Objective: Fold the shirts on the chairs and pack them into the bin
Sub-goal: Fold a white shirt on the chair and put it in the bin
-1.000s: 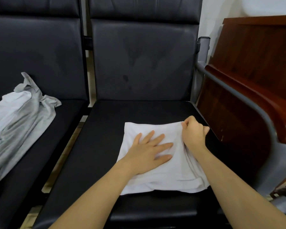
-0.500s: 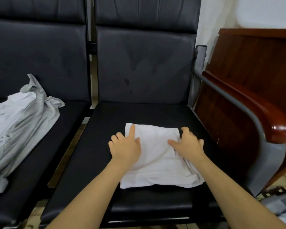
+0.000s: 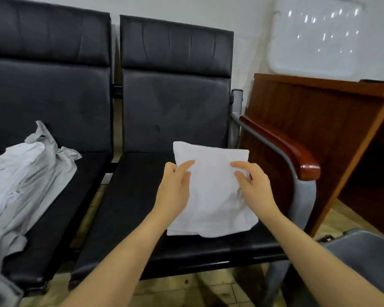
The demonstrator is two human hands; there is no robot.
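Note:
A folded white shirt (image 3: pixel 213 196) is held up above the right black chair seat (image 3: pixel 131 218). My left hand (image 3: pixel 175 189) grips its left edge and my right hand (image 3: pixel 253 187) grips its right edge, thumbs on top. An unfolded pale grey shirt (image 3: pixel 24 185) lies crumpled on the left chair seat. The rim of a grey bin (image 3: pixel 364 247) shows at the lower right, beside the right chair.
A metal armrest with a red-brown wooden pad (image 3: pixel 297 160) borders the right chair, between the shirt and the bin. Behind it stands a dark wooden desk (image 3: pixel 319 120). Tiled floor (image 3: pixel 208 286) shows under the chairs.
Both hands went from pressing the folded shirt flat on the seat to gripping its sides and lifting it off the seat. The view has tilted up and the bin has come into sight.

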